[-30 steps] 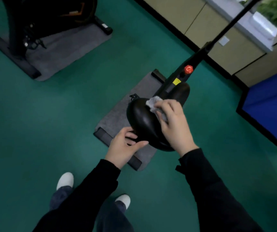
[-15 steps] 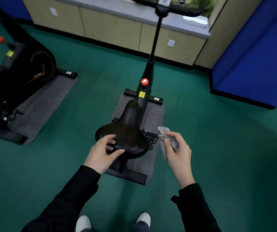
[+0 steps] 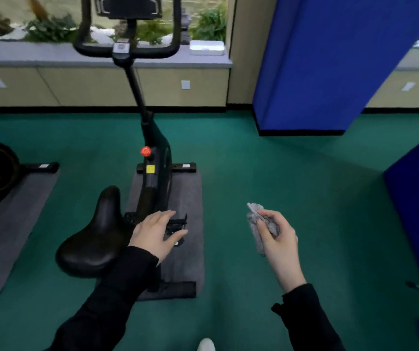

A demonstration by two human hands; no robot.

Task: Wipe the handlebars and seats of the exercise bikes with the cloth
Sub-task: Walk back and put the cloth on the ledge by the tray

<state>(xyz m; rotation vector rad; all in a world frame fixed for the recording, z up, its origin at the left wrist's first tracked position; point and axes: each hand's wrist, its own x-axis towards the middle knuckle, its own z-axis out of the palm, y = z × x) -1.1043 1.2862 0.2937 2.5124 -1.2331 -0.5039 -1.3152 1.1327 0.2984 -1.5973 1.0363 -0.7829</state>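
Two bare hands hang over the green floor beside the exercise bike (image 3: 152,158). The right hand (image 3: 279,239) has its fingers (image 3: 263,230) clamped on the crumpled grey cloth (image 3: 256,219), well clear of the bike; the left hand (image 3: 155,234) is empty, fingers spread apart, just right of the black seat (image 3: 94,239). Far ahead, the handlebars (image 3: 124,50) stand in front of the grey counter (image 3: 26,57). If the handlebars are the next surface, it would pay to step forward, steady the stem with the free hand, and wrap the cloth around each grip, since a flat swipe would likely miss the underside.
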